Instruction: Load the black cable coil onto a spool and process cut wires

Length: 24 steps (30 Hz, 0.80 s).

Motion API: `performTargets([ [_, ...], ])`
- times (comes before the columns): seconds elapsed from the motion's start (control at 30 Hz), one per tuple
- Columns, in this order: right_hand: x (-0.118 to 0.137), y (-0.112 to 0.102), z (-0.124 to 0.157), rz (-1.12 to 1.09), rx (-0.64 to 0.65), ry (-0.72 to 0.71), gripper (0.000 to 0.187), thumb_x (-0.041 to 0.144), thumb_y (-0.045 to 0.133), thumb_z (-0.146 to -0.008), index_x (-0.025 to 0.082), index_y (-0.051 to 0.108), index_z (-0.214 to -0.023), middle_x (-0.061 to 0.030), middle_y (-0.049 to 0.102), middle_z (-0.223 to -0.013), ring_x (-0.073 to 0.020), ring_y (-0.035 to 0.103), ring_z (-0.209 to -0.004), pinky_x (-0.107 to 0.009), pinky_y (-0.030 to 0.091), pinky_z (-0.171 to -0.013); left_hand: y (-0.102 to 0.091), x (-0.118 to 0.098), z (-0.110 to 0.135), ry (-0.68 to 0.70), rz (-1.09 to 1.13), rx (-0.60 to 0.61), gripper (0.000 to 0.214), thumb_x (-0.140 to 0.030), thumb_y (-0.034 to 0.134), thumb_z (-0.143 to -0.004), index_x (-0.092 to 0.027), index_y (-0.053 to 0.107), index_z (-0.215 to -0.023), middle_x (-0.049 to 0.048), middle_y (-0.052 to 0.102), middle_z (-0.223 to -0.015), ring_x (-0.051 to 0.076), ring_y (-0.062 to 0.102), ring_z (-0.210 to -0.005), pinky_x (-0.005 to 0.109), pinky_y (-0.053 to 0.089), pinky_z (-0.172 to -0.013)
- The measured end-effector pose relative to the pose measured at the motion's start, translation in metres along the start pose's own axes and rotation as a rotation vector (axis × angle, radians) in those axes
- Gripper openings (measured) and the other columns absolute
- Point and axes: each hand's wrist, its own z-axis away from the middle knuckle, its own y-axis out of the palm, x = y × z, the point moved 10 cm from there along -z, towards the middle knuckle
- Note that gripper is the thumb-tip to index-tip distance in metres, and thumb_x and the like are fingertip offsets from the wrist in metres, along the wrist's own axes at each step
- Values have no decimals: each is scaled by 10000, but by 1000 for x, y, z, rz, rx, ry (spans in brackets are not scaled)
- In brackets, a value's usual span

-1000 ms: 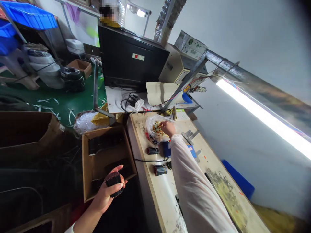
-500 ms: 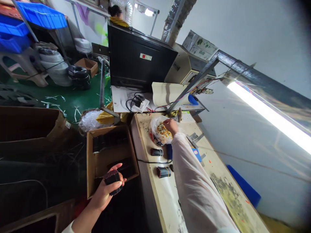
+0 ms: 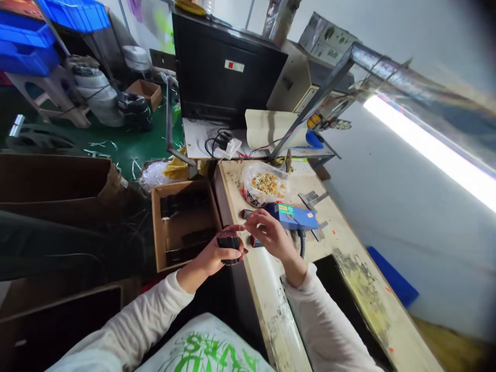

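- Head camera, hands: I found the left hand (image 3: pixel 212 256) closed around a bundle (image 3: pixel 228 248) of thin black rods with reddish ends, held just off the near edge of the workbench (image 3: pixel 271 310).
- The right hand (image 3: pixel 267 232) had its fingertips pinched narrowly on a thin pale strand (image 3: pixel 242 228), right beside the left index finger; I could not identify the strand further.
- Containers: a clear plastic bag (image 3: pixel 250 178) sat open on the bench, holding a heap of small yellow and white pieces (image 3: pixel 269 184).
- An open cardboard box (image 3: pixel 156 232) beside the bench contained dark bundles along two sides, with bare cardboard between them.
- Two similar bundles lay on the bench, partly behind the right hand.
- A larger open carton (image 3: pixel 58 178) stood at left; its interior was too dark for me to inspect.
- Labels: the blue box (image 3: pixel 306 221) carried a green and yellow label, too small to read.
- The black monitor (image 3: pixel 228 90) bore a white sticker with a red square.
- The printed carton (image 3: pixel 329 39) on the cabinet showed green marks and lettering that I could not read reliably.
- Green lettering on the wearer's shirt (image 3: pixel 205 351) was partly legible, ending in "S" on one line.
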Motion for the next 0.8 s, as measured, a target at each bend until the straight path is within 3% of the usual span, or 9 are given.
performTargets([
  [0.2,11,-12,62,124,-176,-94,124,337,608,-899,234,659,-853,-51,591,-888,-167,558,-750,-291,454,-615,35,33,16,-111,9,37,526,-184,792,-566,-205,622,-1063,-30,631,-672,146,591,-612,411,467,-848],
  [0.3,4,-17,86,85,-213,-62,115,338,602,-901,235,645,-872,-38,617,-834,-171,557,-734,-308,451,-642,45,50,21,-155,17,61,485,-179,791,-565,-216,610,-1014,-27,631,-690,151,600,-632,373,475,-776],
  [0.43,-25,-23,117,-231,-327,91,141,374,620,-881,238,605,-851,-10,614,-767,-160,559,-704,-297,461,-655,59,66,27,-196,-41,109,407,-167,779,-576,-199,597,-940,-4,638,-706,163,617,-657,326,466,-686],
  [0.5,-34,-18,128,-441,-359,96,153,397,610,-873,274,598,-963,19,585,-697,-155,541,-649,-288,456,-619,68,72,30,-202,-75,145,379,-161,770,-589,-190,602,-928,3,643,-719,158,614,-657,331,468,-702],
  [0.6,-36,-15,140,-559,-425,20,485,414,598,-857,349,459,-1317,21,626,-752,-164,547,-651,-304,470,-632,80,79,34,-215,-92,174,341,-162,761,-607,-181,606,-910,1,645,-738,149,605,-663,329,463,-717],
  [0.73,-37,-31,152,-386,-593,-52,887,435,641,-848,364,70,-1524,-49,651,-1123,-207,599,-981,-400,455,-907,92,84,40,-235,-120,174,375,-161,763,-615,-183,588,-947,8,655,-738,158,611,-673,312,449,-685],
  [0.8,-40,-30,146,-408,-479,-95,1140,572,733,-726,363,-54,-1523,-81,563,-1298,-239,538,-1168,-440,397,-1011,98,84,44,-238,-145,183,354,-175,772,-608,-180,587,-909,10,654,-731,160,610,-665,320,454,-695],
])
